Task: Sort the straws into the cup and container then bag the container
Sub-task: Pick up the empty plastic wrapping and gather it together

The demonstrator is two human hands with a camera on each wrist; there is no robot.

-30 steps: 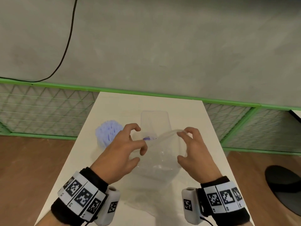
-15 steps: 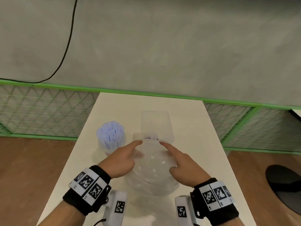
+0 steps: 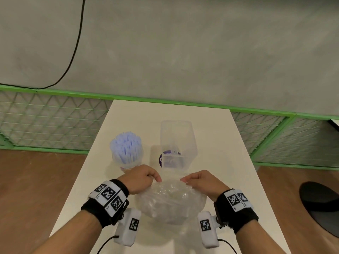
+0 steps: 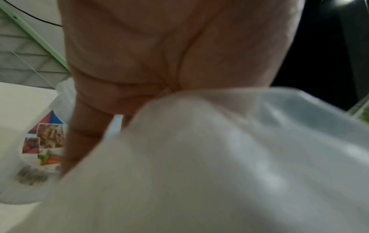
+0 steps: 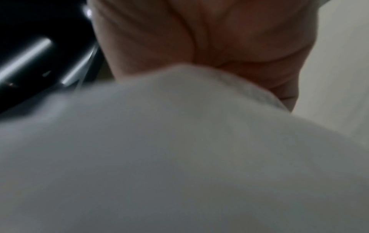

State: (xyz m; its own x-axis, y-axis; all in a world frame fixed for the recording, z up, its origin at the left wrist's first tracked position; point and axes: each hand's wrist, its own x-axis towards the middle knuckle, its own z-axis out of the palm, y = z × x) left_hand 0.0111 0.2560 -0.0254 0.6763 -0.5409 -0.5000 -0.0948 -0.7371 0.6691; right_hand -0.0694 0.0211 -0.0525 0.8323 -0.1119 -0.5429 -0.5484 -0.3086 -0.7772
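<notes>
A clear, puffed plastic bag (image 3: 170, 200) lies on the white table (image 3: 229, 162) near its front. My left hand (image 3: 146, 177) and right hand (image 3: 196, 180) curl their fingers onto the bag's far edge, a small gap between them. Just beyond stands a tall clear container (image 3: 178, 142), upright, with something purple low inside it. Left of it, a cup (image 3: 125, 149) is packed with pale lavender straws. In the left wrist view my palm (image 4: 159, 55) presses into the bag (image 4: 219, 157), with the printed cup (image 4: 40, 149) beside it. The right wrist view shows palm (image 5: 219, 39) and bag (image 5: 179, 157), blurred.
A green-framed mesh fence (image 3: 55, 121) runs behind the table along a grey wall. A black round base (image 3: 321, 204) sits on the wooden floor to the right. The table's edges drop off close on both sides.
My hands drew back toward me and lower. They went from spreading the bag's mouth wide, to pointing at it, to curling onto its far edge; the bag now lies nearer me.
</notes>
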